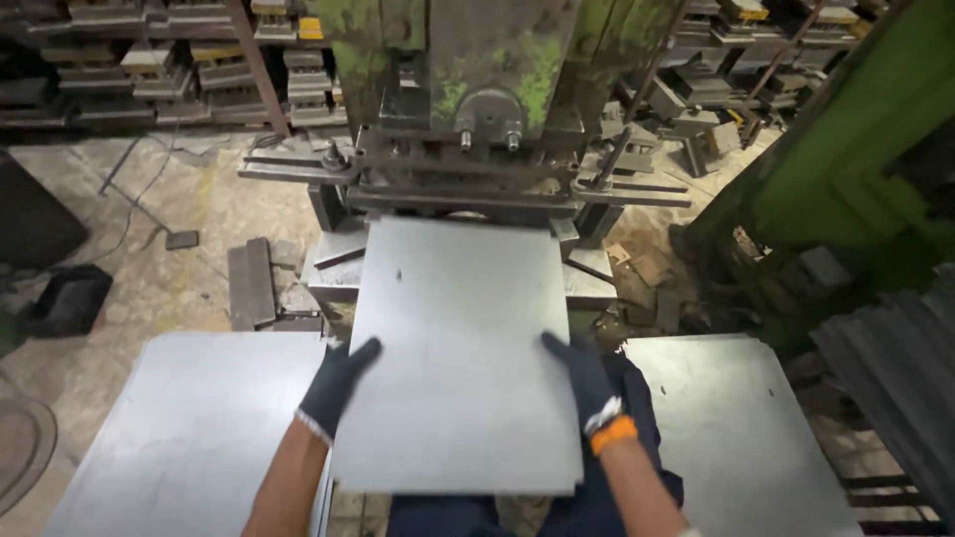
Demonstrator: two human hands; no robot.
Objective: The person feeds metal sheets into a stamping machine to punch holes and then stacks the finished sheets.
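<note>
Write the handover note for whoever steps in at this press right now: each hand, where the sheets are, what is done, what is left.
Left hand: dark glove, pressing on the left edge of the metal sheet.
Right hand: dark glove with orange cuff, on the sheet's right edge.
The sheet lies flat, its far edge at the mouth of the green press, its near edge over the person's lap.
Left stack of sheets and right stack of sheets lie on either side.
Done: sheet lined up in front of the die.
Left: the near part of the sheet is not yet under the press; whether it has been stamped cannot be told.
</note>
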